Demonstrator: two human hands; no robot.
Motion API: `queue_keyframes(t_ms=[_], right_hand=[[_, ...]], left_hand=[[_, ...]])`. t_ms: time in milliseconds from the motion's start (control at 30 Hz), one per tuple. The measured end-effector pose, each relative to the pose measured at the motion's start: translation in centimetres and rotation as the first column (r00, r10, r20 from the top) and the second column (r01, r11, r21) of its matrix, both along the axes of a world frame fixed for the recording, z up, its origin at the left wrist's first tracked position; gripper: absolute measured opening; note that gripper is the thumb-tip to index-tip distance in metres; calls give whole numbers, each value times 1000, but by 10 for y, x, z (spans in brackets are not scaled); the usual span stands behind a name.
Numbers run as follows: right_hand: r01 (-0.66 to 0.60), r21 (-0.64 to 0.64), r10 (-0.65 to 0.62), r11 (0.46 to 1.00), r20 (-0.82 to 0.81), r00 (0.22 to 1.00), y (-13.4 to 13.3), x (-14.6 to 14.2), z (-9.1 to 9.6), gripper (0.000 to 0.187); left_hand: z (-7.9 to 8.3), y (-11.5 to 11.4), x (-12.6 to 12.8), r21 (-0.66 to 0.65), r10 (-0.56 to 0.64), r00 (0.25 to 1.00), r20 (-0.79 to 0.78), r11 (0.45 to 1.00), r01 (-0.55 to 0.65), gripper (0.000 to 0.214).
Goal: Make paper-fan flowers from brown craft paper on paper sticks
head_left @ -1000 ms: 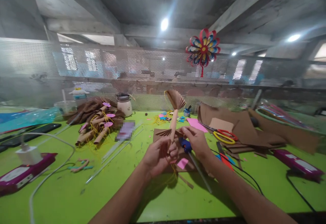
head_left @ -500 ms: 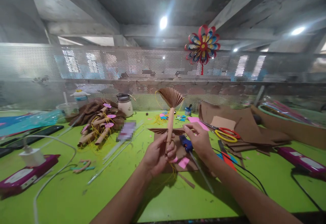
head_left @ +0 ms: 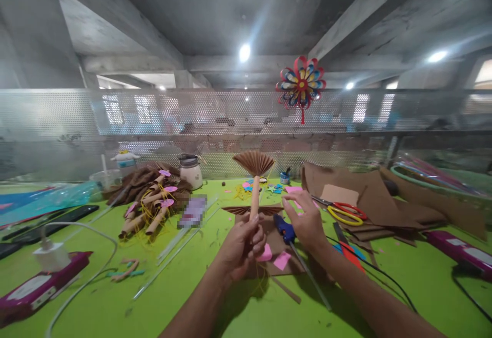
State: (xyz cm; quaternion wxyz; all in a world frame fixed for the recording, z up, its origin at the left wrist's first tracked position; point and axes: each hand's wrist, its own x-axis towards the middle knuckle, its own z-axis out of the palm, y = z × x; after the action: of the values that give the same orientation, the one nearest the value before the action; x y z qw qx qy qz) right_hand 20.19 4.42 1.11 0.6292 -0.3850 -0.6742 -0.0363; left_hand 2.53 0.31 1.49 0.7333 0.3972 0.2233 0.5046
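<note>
My left hand is wrapped round a brown paper tube held upright over the table. A pleated brown paper fan spreads from the tube's top. Lower down, a second pleated brown strip sticks out on both sides like wings. My right hand is at the right tip of this strip, thumb and index curled together in a pinch; whatever lies between the fingertips is too small to make out. A blue glue gun lies beside my right hand, on a brown paper sheet with pink paper pieces.
Several finished-looking tubes with yellow string and pink tags lie at left, near a jug. Clear sticks lie before them. Scissors and brown sheets are at right. Power strips with cables stand on both sides.
The view has tilted up slightly, so everything sits lower in the picture. The fan now faces more squarely and the tube stands straighter. Both hands keep nearly the same hold.
</note>
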Motion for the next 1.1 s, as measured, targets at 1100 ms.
queue_keyframes(t_ms=[1100], right_hand=[[-360,-329,53,873,-669,741,4,-1,4,36]], left_hand=[[3,19,-23,-64,366,927,84,930,-361,13]])
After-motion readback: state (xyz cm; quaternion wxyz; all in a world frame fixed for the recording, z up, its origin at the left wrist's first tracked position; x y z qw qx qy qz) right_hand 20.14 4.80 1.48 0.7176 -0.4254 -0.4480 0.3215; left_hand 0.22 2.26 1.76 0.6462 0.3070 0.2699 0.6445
